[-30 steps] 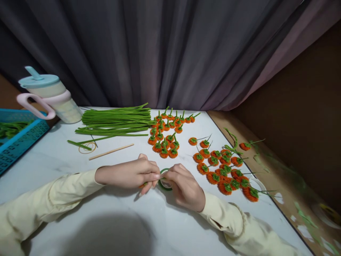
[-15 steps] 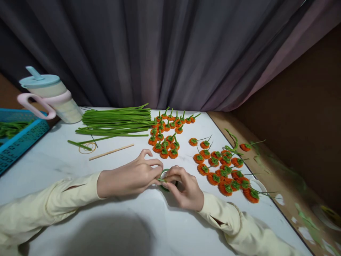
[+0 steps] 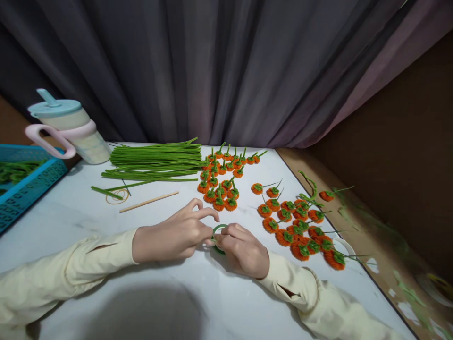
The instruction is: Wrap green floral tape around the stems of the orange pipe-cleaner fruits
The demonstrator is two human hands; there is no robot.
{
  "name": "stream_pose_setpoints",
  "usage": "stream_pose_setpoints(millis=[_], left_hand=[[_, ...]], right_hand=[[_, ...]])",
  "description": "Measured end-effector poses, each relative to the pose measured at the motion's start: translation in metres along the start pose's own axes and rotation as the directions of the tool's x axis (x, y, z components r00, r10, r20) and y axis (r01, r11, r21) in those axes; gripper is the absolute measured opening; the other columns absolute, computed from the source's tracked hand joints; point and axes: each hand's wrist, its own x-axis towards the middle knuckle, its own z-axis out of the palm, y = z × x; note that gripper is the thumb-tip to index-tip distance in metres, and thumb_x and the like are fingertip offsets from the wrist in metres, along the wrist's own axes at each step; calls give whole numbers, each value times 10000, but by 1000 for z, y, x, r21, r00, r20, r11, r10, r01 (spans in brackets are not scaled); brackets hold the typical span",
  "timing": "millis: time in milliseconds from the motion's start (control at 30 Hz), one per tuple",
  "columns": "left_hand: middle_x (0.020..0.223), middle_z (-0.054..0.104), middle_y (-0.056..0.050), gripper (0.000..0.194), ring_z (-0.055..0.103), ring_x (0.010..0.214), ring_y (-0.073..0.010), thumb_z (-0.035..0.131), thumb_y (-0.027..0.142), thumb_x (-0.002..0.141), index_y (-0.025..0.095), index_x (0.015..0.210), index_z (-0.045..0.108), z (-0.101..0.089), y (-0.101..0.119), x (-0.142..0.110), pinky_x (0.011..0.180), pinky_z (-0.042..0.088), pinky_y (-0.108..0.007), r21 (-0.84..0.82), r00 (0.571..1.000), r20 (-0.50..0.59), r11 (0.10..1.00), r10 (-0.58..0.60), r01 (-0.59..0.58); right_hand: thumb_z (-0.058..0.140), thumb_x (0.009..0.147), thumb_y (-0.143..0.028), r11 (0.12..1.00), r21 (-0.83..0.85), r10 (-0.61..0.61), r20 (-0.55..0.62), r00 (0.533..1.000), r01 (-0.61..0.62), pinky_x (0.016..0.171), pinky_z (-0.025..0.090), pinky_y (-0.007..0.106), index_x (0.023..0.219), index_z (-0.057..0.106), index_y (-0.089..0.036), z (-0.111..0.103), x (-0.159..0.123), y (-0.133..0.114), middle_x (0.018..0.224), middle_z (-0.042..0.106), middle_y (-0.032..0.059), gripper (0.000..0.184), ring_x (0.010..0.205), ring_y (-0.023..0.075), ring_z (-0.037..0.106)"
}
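green strip (image 3: 213,239): may slip if i tug unevenly
left hand (image 3: 177,237): pinching strip
right hand (image 3: 245,250): can't tell its grip
green ring (image 3: 219,226): knuckles may nudge it

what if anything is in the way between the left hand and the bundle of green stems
The thin wooden stick lies flat on the table between the left hand and the green stem bundle; a loose green stem also runs along the bundle's near side.
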Motion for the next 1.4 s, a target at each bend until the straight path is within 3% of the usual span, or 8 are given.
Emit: stream_pose_setpoints(millis=[133,300,533,667,767,1000,1200,1400], left_hand=[[720,651,-15,309,538,975,-182,462,135,898,160,605,557,-4,-2,5,824,288,-322,-301,989,83,943,-125,145],[566,629,11,436,571,821,-144,392,200,953,170,564,586,-4,-7,9,811,341,-254,-612,944,289,727,-160,311],[809,618,-18,227,502,791,-169,500,271,916,153,726,537,1,1,7,786,299,-309,-164,963,168,957,-212,240],[806,590,-46,156,493,742,-176,436,221,933,145,818,509,1,6,5,757,299,-335,65,983,103,987,-155,149],[769,610,-69,143,511,954,-226,397,91,896,149,802,488,4,6,2,774,288,-357,128,996,42,990,-74,68],[744,650,-63,227,422,1193,-236,401,-46,740,157,796,485,10,3,-1,846,226,-404,168,999,-45,986,-14,21],[707,625,-37,168,547,974,-199,431,-12,743,144,717,489,8,6,0,858,189,-398,29,998,-42,998,-49,51],[649,540,20,322,486,667,-119,352,98,922,141,613,434,2,8,4,760,223,-338,-159,981,133,974,-139,160]], right_hand=[[413,873,-57,968,-153,-202,-10,979,198,612,478,312,991,484,-100,-6,6,0,720,610,95,144,695,184,527],[401,878,-54,934,-222,-287,0,958,280,608,485,314,966,495,-96,-12,9,1,715,626,108,136,705,193,555],[392,858,-30,999,-4,35,-21,999,-35,619,470,287,998,491,-145,-5,-2,5,764,604,82,207,704,165,530],[407,852,-28,998,11,56,-27,998,-56,620,465,283,1005,496,-153,-4,-2,3,768,601,78,217,706,165,535],[423,866,-54,998,-60,13,4,1000,-13,612,468,293,1024,504,-135,-3,-2,3,817,616,106,195,730,176,552],[507,841,-25,956,-247,-170,-20,985,160,616,492,310,1040,502,-86,-3,0,5,775,642,114,208,752,189,594],[494,837,-15,901,-308,-319,8,948,305,575,498,332,946,529,-59,-9,7,1,752,665,154,123,701,207,604],[456,852,-26,920,-250,-310,8,951,302,591,488,321,970,522,-78,-12,7,-1,809,663,167,145,752,206,608]])
